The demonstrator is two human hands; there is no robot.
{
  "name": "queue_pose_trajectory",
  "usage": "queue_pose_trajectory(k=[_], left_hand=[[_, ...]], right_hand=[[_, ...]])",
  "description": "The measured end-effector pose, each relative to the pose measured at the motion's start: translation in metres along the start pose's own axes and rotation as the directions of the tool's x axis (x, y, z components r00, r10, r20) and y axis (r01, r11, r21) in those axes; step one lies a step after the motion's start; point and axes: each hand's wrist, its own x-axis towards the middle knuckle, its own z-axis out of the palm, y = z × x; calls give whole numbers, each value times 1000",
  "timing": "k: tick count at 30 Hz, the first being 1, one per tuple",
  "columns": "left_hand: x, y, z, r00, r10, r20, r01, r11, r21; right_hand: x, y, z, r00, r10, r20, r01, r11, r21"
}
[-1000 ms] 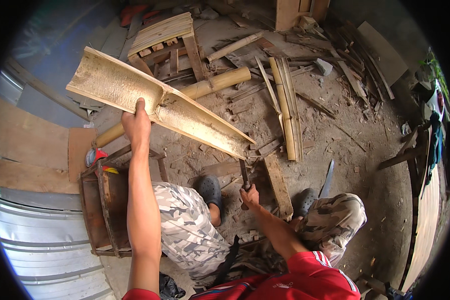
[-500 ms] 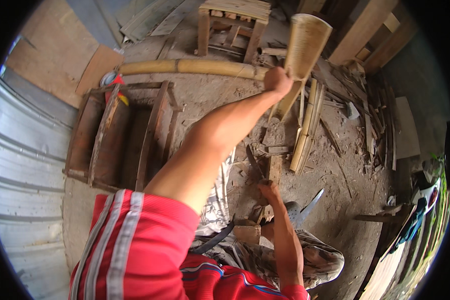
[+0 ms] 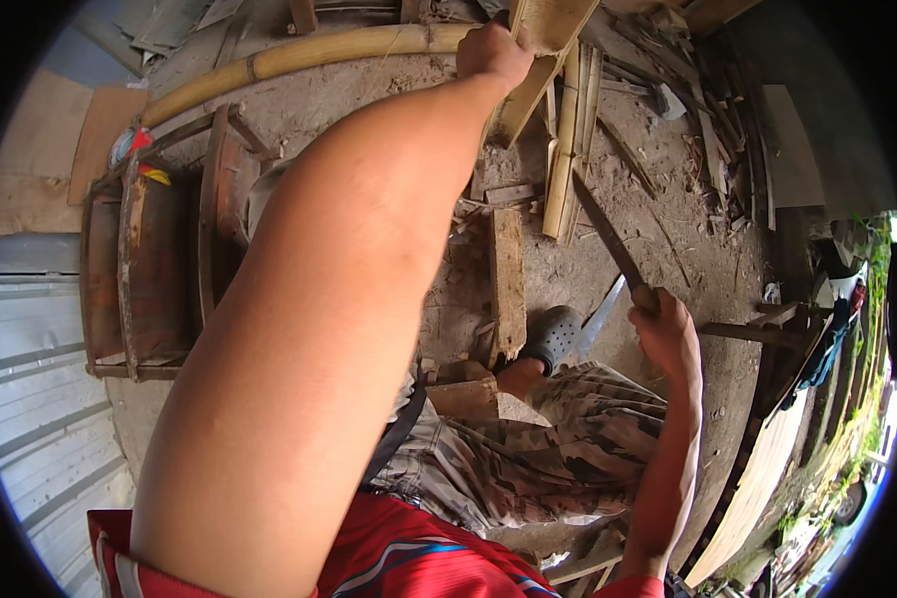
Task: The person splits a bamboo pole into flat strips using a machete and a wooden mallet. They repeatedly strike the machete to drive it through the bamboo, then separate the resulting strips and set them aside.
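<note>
My left hand (image 3: 495,55) is closed on a split half of bamboo (image 3: 553,22) at the top of the view. The bamboo's hollow inner face shows, and its upper end runs out of the picture. At the lower right my right hand (image 3: 666,334) grips the handle of a long dark-bladed knife (image 3: 606,231), its tip pointing up and left. Below and left of the blade, a squared wooden block (image 3: 508,284) lies on the ground in front of my legs. Beside my grey clog (image 3: 553,337) rests a shiny metal blade (image 3: 602,317).
Split bamboo strips (image 3: 565,149) lie beyond the block. A long bamboo pole (image 3: 339,48) stretches across the back left. An open wooden frame (image 3: 209,214) stands at left, near a corrugated metal wall (image 3: 45,399). Scrap wood (image 3: 713,149) is heaped at right.
My right hand has lifted the knife from beside the wooden block and moved it right. The view has shifted, with the left hand and bamboo now nearer the top edge.
</note>
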Motion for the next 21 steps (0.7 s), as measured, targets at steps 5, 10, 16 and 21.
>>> queue_pose_trajectory(k=[5, 10, 16, 21], left_hand=[[-19, 18, -26, 994, 64, 84, -65, 998, 1], [-19, 12, -40, 968, 154, 199, -151, 988, -30], [-48, 25, -50, 930, 253, 265, -236, 967, -96], [-64, 31, -47, 853, 335, 401, -334, 940, -75]], right_hand=[[-5, -9, -19, 969, 100, -226, 17, 886, 463], [9, -29, -19, 880, 30, -474, 374, 570, 731], [13, -78, -23, 789, -47, -613, 597, 299, 745], [34, -104, -27, 693, 48, -720, 668, 334, 665]])
